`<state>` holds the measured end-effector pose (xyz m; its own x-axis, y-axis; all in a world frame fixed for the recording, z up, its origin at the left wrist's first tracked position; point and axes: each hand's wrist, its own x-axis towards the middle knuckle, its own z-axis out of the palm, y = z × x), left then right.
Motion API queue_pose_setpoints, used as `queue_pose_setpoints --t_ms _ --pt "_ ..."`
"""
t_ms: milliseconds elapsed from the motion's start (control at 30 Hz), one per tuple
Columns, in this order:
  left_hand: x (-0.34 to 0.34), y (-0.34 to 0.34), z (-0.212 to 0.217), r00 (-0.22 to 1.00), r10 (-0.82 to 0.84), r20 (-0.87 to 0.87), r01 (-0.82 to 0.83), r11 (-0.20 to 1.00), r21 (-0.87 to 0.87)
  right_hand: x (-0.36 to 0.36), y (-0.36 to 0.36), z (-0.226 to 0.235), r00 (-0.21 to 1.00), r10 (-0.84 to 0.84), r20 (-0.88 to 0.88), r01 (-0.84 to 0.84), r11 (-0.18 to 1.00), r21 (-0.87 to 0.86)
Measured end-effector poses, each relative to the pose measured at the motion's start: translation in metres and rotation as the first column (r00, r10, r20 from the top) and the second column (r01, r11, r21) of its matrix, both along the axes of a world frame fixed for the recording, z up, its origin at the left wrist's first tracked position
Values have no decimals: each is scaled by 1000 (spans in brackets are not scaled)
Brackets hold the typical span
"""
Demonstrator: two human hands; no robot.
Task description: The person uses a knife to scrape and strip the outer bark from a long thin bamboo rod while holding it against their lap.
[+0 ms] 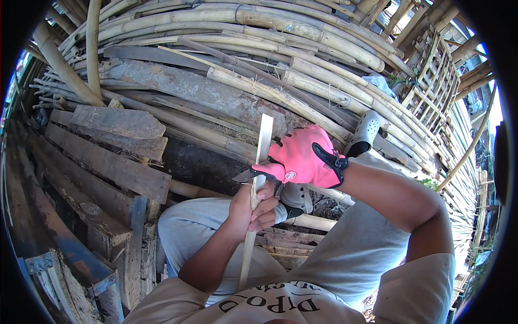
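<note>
My bare left hand (244, 209) is closed round a pale split bamboo strip (264, 137). The strip runs upright in front of my chest, its far end pointing away from me and its near end over my lap. My right hand (308, 156), in a pink glove with black trim, is closed on a knife whose dark blade (246, 175) juts out to the left across the strip. The gloved thumb lies along the strip, just beyond my left hand. The glove hides the knife's handle. A curled shaving or frayed piece (254, 200) shows on the strip by my left fingers.
Long bamboo poles (280, 24) lie stacked ahead, with a weathered board (178, 81) among them. Rough wooden planks (102, 162) are piled at left. My bent legs (350, 232) and grey clogs (367, 131) frame the work. A bamboo lattice (431, 81) stands at far right.
</note>
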<state>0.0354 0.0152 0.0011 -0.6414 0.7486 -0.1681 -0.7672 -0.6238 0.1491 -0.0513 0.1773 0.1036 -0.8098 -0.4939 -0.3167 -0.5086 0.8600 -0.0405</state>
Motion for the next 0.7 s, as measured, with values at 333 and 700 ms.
queue_pose_setpoints --t_ms 333,700 --pt "39 31 25 970 -177 -164 115 936 -332 -107 101 0 674 -222 -705 305 952 -7" --pt "-12 -7 -7 991 70 -115 -101 951 -293 4 4 7 955 -85 -283 23 977 -213"
